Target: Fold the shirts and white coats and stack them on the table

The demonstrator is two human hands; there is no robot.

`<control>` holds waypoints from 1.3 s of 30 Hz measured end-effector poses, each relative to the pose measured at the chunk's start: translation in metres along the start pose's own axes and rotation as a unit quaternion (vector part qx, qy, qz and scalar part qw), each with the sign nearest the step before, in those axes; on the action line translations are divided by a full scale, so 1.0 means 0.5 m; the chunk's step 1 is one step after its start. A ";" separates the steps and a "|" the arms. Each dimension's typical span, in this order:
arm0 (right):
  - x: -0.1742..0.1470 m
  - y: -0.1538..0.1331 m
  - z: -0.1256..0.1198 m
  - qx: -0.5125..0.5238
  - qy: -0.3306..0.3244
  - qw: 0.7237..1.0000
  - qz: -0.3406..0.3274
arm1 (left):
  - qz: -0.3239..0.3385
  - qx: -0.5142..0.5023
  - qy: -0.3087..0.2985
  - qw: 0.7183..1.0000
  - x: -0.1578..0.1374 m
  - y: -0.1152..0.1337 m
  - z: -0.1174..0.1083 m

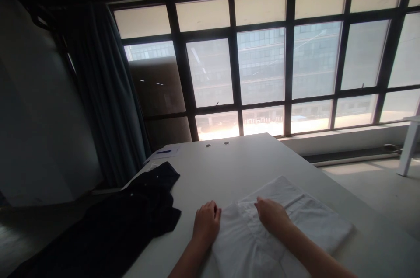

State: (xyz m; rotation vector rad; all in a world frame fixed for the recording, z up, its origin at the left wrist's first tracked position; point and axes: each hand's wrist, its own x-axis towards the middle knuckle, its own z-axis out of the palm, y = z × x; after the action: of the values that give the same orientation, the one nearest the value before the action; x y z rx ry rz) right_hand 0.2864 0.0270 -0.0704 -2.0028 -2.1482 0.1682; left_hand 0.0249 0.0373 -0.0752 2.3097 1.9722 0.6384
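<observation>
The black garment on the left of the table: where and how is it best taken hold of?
Probably the black garment is best pinched at the pointed corner nearest the left hand, coming from the right. That corner sticks out over the table toward this hand, while the main cloth spreads away to the left.

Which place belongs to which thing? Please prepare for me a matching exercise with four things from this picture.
1. White cloth
2. Dark garment
3. Pen
4. Curtain

A. On paper
B. Beside the windows
C. Beneath the right hand
D. Across the left edge of the table

Pairs: 1-C, 2-D, 3-A, 4-B
</observation>
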 end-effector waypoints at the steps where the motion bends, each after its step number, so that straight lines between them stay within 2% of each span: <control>1: 0.000 0.001 0.002 -0.005 -0.001 1.000 -0.001 | 0.012 0.004 0.008 1.000 -0.001 0.005 -0.009; 5: -0.002 0.002 0.015 -0.024 -0.004 1.000 -0.011 | 0.115 0.014 0.037 0.993 -0.017 0.048 -0.048; 7: -0.001 0.003 0.018 -0.029 -0.001 0.999 -0.017 | 0.191 -0.005 -0.002 0.982 -0.036 0.077 -0.059; 10: 0.000 0.004 0.020 -0.033 0.003 0.999 -0.025 | 0.278 -0.051 -0.112 0.953 -0.066 0.111 -0.056; 14: -0.005 0.002 0.017 -0.034 0.010 0.999 -0.026 | 0.269 -0.064 -0.241 0.930 -0.078 0.119 -0.045; 17: -0.005 -0.002 0.006 -0.033 0.016 0.999 -0.020 | 0.261 -0.066 -0.275 0.923 -0.067 0.108 -0.044; 21: 0.013 0.011 -0.017 -0.031 0.037 0.999 -0.012 | 0.267 -0.078 -0.283 0.918 -0.054 0.091 -0.048; 24: 0.038 0.058 -0.017 -0.038 0.066 0.997 -0.005 | 0.266 -0.081 -0.276 0.920 -0.047 0.079 -0.054; 26: 0.056 0.110 -0.003 -0.056 0.071 0.995 0.030 | 0.258 -0.081 -0.268 0.924 -0.040 0.070 -0.060; 30: 0.079 0.219 0.028 -0.064 0.016 0.986 0.155 | 0.235 -0.081 -0.263 0.932 -0.024 0.049 -0.064; 32: 0.083 0.252 0.029 -0.060 0.010 0.984 0.167 | 0.219 -0.078 -0.255 0.939 -0.017 0.040 -0.062; 35: 0.084 0.266 0.014 -0.069 0.026 0.986 0.147 | 0.194 -0.061 -0.214 0.955 -0.012 0.033 -0.056; 39: 0.080 0.246 -0.004 -0.072 0.039 0.985 0.149 | 0.177 -0.005 -0.136 0.975 -0.012 0.039 -0.058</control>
State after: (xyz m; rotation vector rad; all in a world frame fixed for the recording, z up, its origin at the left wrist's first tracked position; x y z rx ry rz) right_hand 0.4038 0.0760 -0.0922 -2.3635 -1.8517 -0.0235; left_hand 0.0331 0.0211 -0.0444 2.6012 1.4538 0.3182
